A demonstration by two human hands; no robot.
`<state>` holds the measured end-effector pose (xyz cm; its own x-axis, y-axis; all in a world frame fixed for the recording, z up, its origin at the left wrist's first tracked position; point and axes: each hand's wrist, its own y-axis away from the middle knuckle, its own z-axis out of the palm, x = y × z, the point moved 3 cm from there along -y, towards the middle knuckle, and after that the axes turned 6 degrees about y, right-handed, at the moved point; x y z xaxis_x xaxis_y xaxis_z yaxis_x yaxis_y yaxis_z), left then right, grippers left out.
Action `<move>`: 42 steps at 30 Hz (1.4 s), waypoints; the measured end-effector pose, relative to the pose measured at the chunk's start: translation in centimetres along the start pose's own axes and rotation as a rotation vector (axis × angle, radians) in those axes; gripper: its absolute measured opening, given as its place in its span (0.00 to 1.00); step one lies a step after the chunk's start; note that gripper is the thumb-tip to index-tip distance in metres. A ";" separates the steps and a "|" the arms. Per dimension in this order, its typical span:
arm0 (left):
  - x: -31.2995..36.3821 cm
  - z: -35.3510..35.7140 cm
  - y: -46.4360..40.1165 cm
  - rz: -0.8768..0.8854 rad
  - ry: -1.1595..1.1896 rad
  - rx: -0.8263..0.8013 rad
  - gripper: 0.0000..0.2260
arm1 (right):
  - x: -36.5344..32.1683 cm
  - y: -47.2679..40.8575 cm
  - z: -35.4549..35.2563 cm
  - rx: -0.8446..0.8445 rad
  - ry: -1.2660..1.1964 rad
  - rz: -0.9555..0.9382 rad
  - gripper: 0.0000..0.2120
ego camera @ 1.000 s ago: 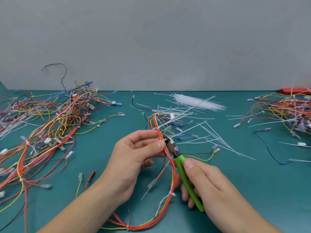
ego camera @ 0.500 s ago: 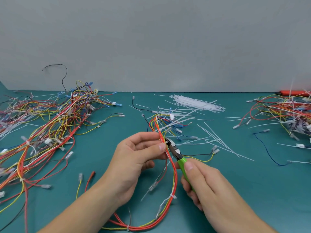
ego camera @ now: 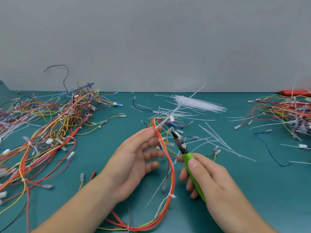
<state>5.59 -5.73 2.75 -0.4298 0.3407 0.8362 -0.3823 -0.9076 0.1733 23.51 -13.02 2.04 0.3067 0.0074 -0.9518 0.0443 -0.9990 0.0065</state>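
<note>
Just in front of the heap of white cable ties [ego camera: 200, 104], on the person's side: a red, orange and yellow wire harness [ego camera: 170, 167] lies looped on the teal table [ego camera: 94, 158], with its upper end lifted.

- Left hand [ego camera: 133, 158]: thumb and forefinger pinch the lifted end. The other fingers are loosely spread.
- From the pinch the harness runs down between the two hands, then curves back under the left forearm.
- A long tie tail [ego camera: 183, 105] rises from the pinch and slants up across the heap.
- Right hand [ego camera: 210, 175]: fingers wrapped round the green handles of the cutting pliers [ego camera: 182, 146]. The nose points up toward the heap, its tip just right of the pinch at a short white stub. Cannot tell whether the blades are closed.
- Well left of the heap: a large tangle of harnesses [ego camera: 55, 132].
- Well right of the heap: a second tangle [ego camera: 286, 111], with an orange tool [ego camera: 296, 93] behind it by the wall.
</note>
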 end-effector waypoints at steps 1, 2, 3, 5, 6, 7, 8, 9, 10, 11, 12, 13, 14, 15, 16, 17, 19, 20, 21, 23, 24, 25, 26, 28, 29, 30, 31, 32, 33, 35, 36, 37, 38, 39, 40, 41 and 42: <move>0.0 -0.1 -0.1 -0.007 0.013 0.011 0.13 | 0.0 0.0 0.0 -0.006 0.012 0.000 0.23; 0.0 -0.2 -0.2 -0.009 0.020 0.024 0.12 | 0.1 0.0 0.1 -0.009 0.021 0.000 0.23; 0.0 -0.2 -0.2 -0.009 0.025 0.034 0.11 | 0.1 0.0 0.0 -0.011 0.028 -0.001 0.23; -0.1 -0.4 -0.3 -0.002 0.018 0.048 0.10 | 0.1 0.1 0.0 -0.010 0.037 0.003 0.23; 0.0 -0.4 -0.3 0.007 0.007 0.052 0.10 | 0.1 0.1 0.0 -0.010 0.045 0.006 0.23; 0.0 -0.4 -0.2 0.019 -0.003 0.054 0.11 | 0.2 0.1 0.0 -0.012 0.058 0.009 0.24; 0.0 -0.3 -0.2 0.032 -0.010 0.057 0.12 | 0.2 0.1 0.0 -0.016 0.076 0.011 0.25; 0.0 -0.3 -0.1 0.044 -0.017 0.059 0.13 | 0.2 0.1 0.0 -0.021 0.097 0.014 0.25; 0.0 -0.2 -0.1 0.054 -0.026 0.058 0.13 | 0.1 0.2 0.0 -0.030 0.120 0.017 0.26; 0.0 -0.1 0.0 0.064 -0.039 0.057 0.13 | 0.1 0.2 0.0 -0.040 0.144 0.019 0.27; 0.0 0.0 0.0 0.075 -0.056 0.057 0.12 | 0.0 0.2 -0.1 -0.050 0.172 0.018 0.27; -0.1 0.1 0.1 0.087 -0.074 0.058 0.12 | 0.0 0.2 -0.2 -0.057 0.196 0.017 0.27; -0.1 0.1 0.1 0.099 -0.090 0.061 0.12 | -0.1 0.2 -0.2 -0.062 0.208 0.016 0.26; -0.2 0.2 0.1 0.111 -0.103 0.062 0.12 | -0.2 0.2 -0.3 -0.063 0.205 0.015 0.26; -0.2 0.2 0.2 0.123 -0.115 0.062 0.12 | -0.3 0.2 -0.4 -0.064 0.195 0.017 0.25; -0.2 0.3 0.2 0.130 -0.124 0.065 0.12 | -0.3 0.1 -0.4 -0.065 0.183 0.021 0.25; -0.3 0.3 0.3 0.135 -0.133 0.068 0.13 | -0.3 0.0 -0.4 -0.068 0.166 0.028 0.25; -0.3 0.3 0.3 0.135 -0.136 0.067 0.13 | -0.3 0.0 -0.4 -0.070 0.161 0.029 0.25; -0.3 0.3 0.2 0.136 -0.140 0.066 0.13 | -0.3 0.0 -0.4 -0.071 0.158 0.032 0.25; -0.3 0.2 0.2 0.139 -0.147 0.070 0.14 | -0.4 0.0 -0.4 -0.074 0.149 0.036 0.26; -0.2 0.2 0.2 0.141 -0.147 0.076 0.14 | -0.4 0.0 -0.4 -0.075 0.144 0.036 0.26; -0.3 0.2 0.2 0.142 -0.144 0.080 0.15 | -0.4 0.0 -0.5 -0.075 0.143 0.037 0.27; -0.3 0.2 0.2 0.144 -0.142 0.083 0.15 | -0.4 0.0 -0.5 -0.075 0.144 0.039 0.27; -0.3 0.2 0.2 0.146 -0.143 0.081 0.15 | -0.4 -0.1 -0.5 -0.079 0.148 0.044 0.27; -0.3 0.2 0.2 0.146 -0.146 0.078 0.14 | -0.4 -0.1 -0.5 -0.079 0.148 0.046 0.27; -0.4 0.2 0.2 0.145 -0.149 0.073 0.14 | -0.4 -0.1 -0.4 -0.079 0.149 0.048 0.27; -0.4 0.3 0.2 0.144 -0.152 0.070 0.14 | -0.4 -0.1 -0.4 -0.078 0.150 0.050 0.28; -0.5 0.3 0.2 0.142 -0.155 0.068 0.15 | -0.4 -0.1 -0.5 -0.078 0.151 0.051 0.28; -0.5 0.3 0.2 0.142 -0.159 0.068 0.15 | -0.4 -0.1 -0.5 -0.079 0.150 0.050 0.28; -0.5 0.3 0.2 0.142 -0.164 0.071 0.16 | -0.5 -0.1 -0.5 -0.085 0.140 0.046 0.27; -0.5 0.3 0.2 0.142 -0.169 0.073 0.16 | -0.5 -0.1 -0.5 -0.090 0.132 0.046 0.26; -0.5 0.3 0.2 0.144 -0.176 0.073 0.16 | -0.5 -0.2 -0.6 -0.096 0.121 0.049 0.25; -0.5 0.3 0.2 0.146 -0.181 0.075 0.16 | -0.5 -0.2 -0.6 -0.104 0.106 0.054 0.24; -0.5 0.3 0.2 0.149 -0.179 0.076 0.15 | -0.5 -0.2 -0.6 -0.112 0.087 0.058 0.23; -0.5 0.3 0.2 0.151 -0.173 0.079 0.15 | -0.6 -0.2 -0.6 -0.116 0.069 0.062 0.20; -0.5 0.3 0.2 0.154 -0.169 0.081 0.14 | -0.6 -0.3 -0.6 -0.116 0.054 0.067 0.18; -0.5 0.3 0.2 0.157 -0.171 0.084 0.14 | -0.7 -0.3 -0.6 -0.114 0.048 0.071 0.16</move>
<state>5.97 -6.16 2.58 -0.3315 0.1539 0.9308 -0.2492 -0.9658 0.0710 23.82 -12.70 2.86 0.3581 -0.0585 -0.9318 0.1277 -0.9856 0.1109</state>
